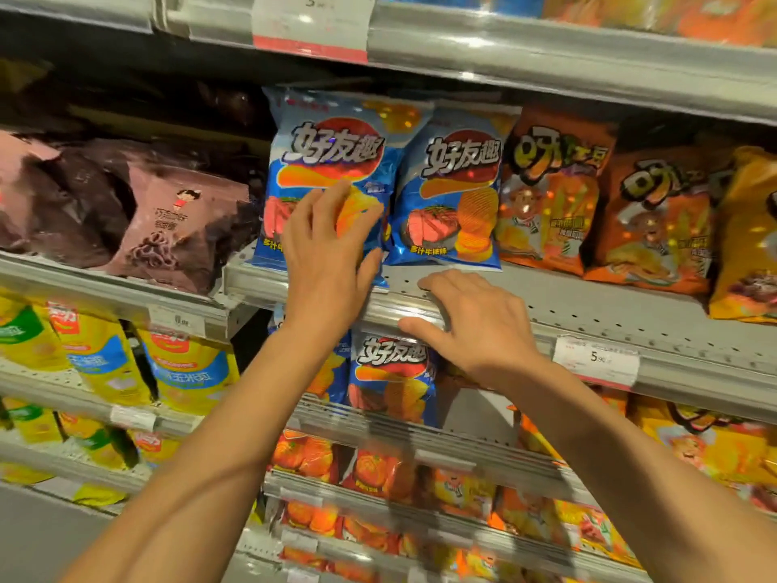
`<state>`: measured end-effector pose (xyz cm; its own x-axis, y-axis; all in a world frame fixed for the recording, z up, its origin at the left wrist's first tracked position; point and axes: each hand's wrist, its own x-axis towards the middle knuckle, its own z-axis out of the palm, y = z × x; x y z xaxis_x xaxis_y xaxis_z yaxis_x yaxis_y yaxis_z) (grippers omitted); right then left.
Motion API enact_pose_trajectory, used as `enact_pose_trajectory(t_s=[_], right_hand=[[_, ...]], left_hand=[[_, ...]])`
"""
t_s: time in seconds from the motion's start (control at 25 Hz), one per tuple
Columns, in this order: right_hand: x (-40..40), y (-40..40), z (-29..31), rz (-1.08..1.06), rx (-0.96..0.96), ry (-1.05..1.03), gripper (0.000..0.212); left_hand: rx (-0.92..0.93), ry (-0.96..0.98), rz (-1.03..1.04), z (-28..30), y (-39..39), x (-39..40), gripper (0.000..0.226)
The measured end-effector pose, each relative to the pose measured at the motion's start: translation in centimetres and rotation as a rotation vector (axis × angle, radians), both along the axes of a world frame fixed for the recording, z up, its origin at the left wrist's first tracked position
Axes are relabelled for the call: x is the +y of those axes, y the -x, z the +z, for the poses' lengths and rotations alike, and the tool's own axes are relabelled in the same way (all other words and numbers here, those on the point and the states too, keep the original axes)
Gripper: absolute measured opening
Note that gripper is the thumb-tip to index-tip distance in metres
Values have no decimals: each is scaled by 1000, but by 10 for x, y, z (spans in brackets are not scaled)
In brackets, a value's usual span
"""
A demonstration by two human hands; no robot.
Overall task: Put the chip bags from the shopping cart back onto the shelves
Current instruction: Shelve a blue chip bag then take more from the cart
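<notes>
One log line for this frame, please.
left hand: flat on blue chip bag, standing on shelf | right hand: resting on shelf edge, holding nothing

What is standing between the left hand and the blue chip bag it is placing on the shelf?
Nothing visible. The left hand already lies flat against the front of the blue chip bag, which stands on the shelf beside a second blue bag.
</notes>
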<state>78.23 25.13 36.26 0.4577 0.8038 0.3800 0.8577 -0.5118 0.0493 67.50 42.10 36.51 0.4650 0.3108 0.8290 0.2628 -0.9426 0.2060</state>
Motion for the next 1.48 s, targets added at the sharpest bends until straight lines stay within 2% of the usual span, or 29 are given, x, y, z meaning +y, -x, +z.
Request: enact_pose_trajectory(t_s=[0.16,0.24,0.36,0.44,0.68,0.76,0.84,0.96,1.04,1.16,1.32,1.48], right_hand=[[-5,1,6,49,8,17,65],[-13,0,15,131,97,42,74],[-62,-7,28,272,293,-156,82],[-124,-18,28,256,297,-298,82],[-391,-45,-17,-121,359,-591,77],[-485,-46,-48,-283,428,-651,73],[-566,-41,-79,-406,502,-708,68],[-667,-25,-123,-584,530,-698,61],[-716,-12,-146,-710,560,-721,59],[-772,4,-185,-886,620,-838,57],[-826,8,-234,-1111,755,-923,56],[-864,-18,-254,-1305,813,-980,57]], left_hand=[[132,57,92,7,-1,1,50],[129,80,106,10,-2,-14,55],[92,47,-43,7,-12,-73,59],[84,30,-171,2,-31,-129,57],[153,186,-633,-28,-116,-366,55],[260,262,-785,-46,-145,-464,49],[398,321,-897,-63,-164,-549,53],[566,287,-1062,-100,-189,-655,51],[638,209,-1169,-129,-205,-710,49],[758,285,-1286,-174,-234,-774,46],[983,268,-1368,-232,-278,-835,42],[1165,311,-1383,-271,-330,-887,39]])
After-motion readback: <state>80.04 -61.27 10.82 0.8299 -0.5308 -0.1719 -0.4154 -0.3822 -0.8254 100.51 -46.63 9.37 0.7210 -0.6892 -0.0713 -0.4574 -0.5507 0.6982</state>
